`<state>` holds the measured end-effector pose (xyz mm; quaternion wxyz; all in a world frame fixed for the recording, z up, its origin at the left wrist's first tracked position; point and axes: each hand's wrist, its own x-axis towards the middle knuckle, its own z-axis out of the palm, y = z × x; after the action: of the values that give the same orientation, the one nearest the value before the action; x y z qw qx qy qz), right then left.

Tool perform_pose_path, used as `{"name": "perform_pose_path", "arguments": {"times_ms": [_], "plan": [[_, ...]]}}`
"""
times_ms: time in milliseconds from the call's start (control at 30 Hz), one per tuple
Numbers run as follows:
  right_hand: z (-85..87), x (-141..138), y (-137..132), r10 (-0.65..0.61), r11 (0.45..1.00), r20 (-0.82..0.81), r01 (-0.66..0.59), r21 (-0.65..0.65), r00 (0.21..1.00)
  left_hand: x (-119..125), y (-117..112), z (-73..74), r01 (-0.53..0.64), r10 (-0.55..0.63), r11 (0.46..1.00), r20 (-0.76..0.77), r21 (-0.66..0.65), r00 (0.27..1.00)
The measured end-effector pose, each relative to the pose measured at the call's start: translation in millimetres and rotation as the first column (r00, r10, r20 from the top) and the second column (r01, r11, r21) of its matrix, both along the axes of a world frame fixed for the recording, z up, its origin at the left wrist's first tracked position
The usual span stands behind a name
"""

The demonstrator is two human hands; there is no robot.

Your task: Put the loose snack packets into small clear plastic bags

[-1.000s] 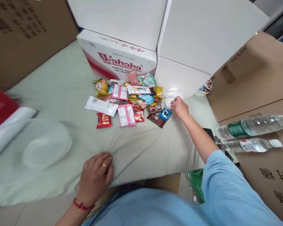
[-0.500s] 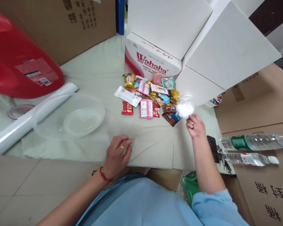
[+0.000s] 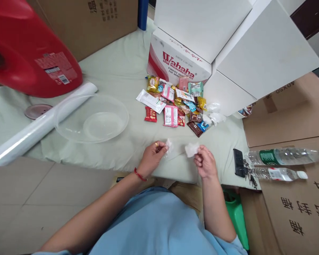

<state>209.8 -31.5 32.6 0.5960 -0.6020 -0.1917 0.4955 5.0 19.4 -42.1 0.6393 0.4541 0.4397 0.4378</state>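
Note:
Near the front of the cloth-covered table, my left hand (image 3: 152, 158) pinches a small crumpled piece of thin translucent white film (image 3: 169, 148) between thumb and fingers. My right hand (image 3: 206, 163), a little to the right, grips a similar piece of white film (image 3: 191, 149) by its edge. A gap separates the two pieces. Beyond my hands lies a pile of wrapped snacks (image 3: 171, 116) in red, pink, brown, yellow and blue packets. More crumpled white film (image 3: 217, 118) rests at the pile's right side.
A clear round plastic bowl (image 3: 69, 131) stands left, beside a white roll (image 3: 48, 120) and a red jug (image 3: 50, 46). White boxes (image 3: 236, 53) stand behind the snacks. Two plastic bottles (image 3: 289, 156), a phone (image 3: 238, 162) and keys (image 3: 251, 177) lie right.
My right hand has come back from the snack pile's right side towards my body, carrying white film. My left hand has moved right and forward and now pinches a piece too.

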Motion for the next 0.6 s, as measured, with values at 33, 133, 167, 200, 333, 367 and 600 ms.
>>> {"name": "perform_pose_path", "arguments": {"times_ms": [33,133,167,200,333,367,600], "plan": [[4.3,13,2,-0.062,0.998,0.031,0.061,0.035,0.998,-3,0,-2.2,0.006,-0.004,0.999,0.039,-0.044,0.999],[12.1,46,12,-0.187,0.975,0.183,0.16,0.151,0.965,-9,-1,-6.2,0.039,-0.028,0.995,0.112,-0.097,0.993],[13.0,52,15,-0.205,0.972,0.252,0.168,0.163,0.946,-10,-1,-6.5,0.044,-0.032,0.994,0.117,-0.099,0.993],[13.2,53,17,-0.214,0.972,0.335,0.167,0.163,0.917,-10,-2,-6.4,0.047,-0.034,0.993,0.117,-0.104,0.993],[6.3,22,11,-0.014,0.982,0.691,-0.119,0.144,0.723,-5,-2,-0.9,0.028,-0.004,0.982,0.129,-0.184,0.992],[2.5,9,8,0.096,0.953,0.755,-0.278,0.119,0.649,-4,-2,1.1,0.033,-0.005,0.98,0.14,-0.199,0.99],[-22.2,-25,8,0.276,0.8,0.867,-0.599,0.031,0.414,-9,2,5.9,0.114,-0.081,0.971,0.16,-0.209,0.984]]}}
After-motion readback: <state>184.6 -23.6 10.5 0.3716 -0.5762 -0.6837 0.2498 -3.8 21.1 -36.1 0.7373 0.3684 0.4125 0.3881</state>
